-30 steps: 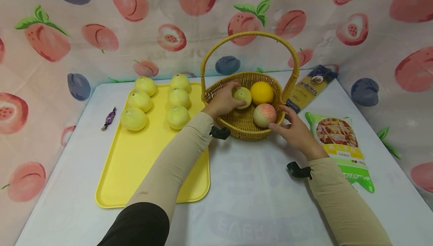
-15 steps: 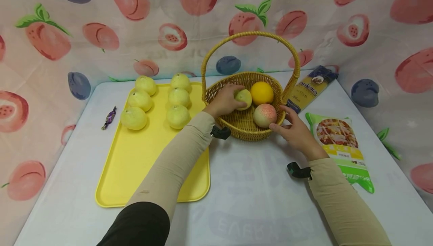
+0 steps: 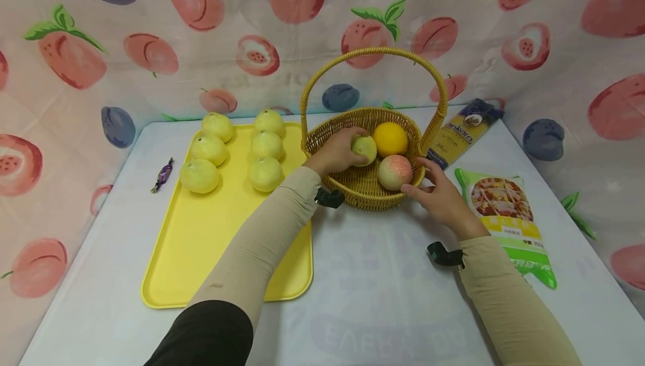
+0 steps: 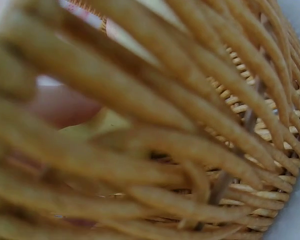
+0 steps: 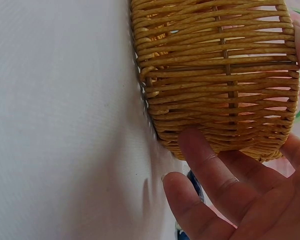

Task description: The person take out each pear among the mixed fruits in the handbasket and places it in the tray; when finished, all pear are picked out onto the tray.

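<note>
In the head view, my left hand (image 3: 336, 150) reaches over the near left rim into a golden wicker basket (image 3: 370, 201) with a tall arched handle. Its fingers and thumb hold a pale green round fruit (image 3: 365, 151) inside. Beside that fruit lie an orange (image 3: 390, 139) and a pink-speckled peach (image 3: 395, 172). My right hand (image 3: 443, 198) grips the basket's right side, thumb at the rim. The right wrist view shows its fingertips (image 5: 195, 142) against the outer weave. Blurred weave fills most of the left wrist view and hides much of the left hand.
A yellow tray (image 3: 201, 243) on the left carries several pale green fruits (image 3: 265, 174) in two rows. A purple-wrapped candy (image 3: 163, 175) lies left of it. Right of the basket are a pasta packet (image 3: 461, 132) and a green food bag (image 3: 506, 220).
My left hand and the pale green fruit have shifted slightly right and towards me inside the basket, closer to the orange. The right hand stays in place on the basket.
</note>
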Motion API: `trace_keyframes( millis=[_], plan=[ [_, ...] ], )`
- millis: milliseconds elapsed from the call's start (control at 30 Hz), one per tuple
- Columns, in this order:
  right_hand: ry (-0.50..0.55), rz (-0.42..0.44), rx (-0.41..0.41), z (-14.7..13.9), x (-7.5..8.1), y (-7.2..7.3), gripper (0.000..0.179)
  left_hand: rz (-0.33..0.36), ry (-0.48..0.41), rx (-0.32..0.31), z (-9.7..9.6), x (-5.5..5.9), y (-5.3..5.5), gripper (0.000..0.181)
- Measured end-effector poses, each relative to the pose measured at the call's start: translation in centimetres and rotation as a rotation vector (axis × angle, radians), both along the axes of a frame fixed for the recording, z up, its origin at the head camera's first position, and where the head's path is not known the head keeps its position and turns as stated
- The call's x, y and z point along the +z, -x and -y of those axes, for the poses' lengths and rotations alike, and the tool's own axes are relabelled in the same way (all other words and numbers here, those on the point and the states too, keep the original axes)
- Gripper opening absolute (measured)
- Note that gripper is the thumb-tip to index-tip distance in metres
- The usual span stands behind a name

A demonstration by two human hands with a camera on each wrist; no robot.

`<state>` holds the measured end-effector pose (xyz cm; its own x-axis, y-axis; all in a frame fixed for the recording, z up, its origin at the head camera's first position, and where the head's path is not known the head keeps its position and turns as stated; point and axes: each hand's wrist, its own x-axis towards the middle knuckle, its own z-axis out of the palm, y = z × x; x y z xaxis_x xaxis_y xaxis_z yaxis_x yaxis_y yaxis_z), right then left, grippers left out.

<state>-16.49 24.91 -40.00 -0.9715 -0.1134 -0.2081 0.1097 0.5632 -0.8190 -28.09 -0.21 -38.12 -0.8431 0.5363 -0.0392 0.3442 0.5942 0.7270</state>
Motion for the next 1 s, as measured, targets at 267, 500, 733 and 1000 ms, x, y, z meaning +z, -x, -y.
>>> trace_keyframes(
  millis=[267,500,733,1000],
  plan=[
    [-0.004,-0.001,0.002,0.1,0.2,0.1,0.095,-0.026,0.066,-0.021,0.0,0.3,0.0,0.067],
    [-0.005,-0.007,0.005,0.0,0.1,0.4,0.095,-0.034,0.027,-0.029,0.1,0.3,-0.2,0.064],
    [-0.009,0.014,0.004,0.1,0.1,0.2,0.098,-0.075,0.001,-0.049,0.1,0.6,-0.8,0.060],
    [-0.011,0.007,0.003,0.0,0.0,0.2,0.097,-0.062,-0.071,-0.029,0.6,2.0,-2.0,0.058]
  ],
)
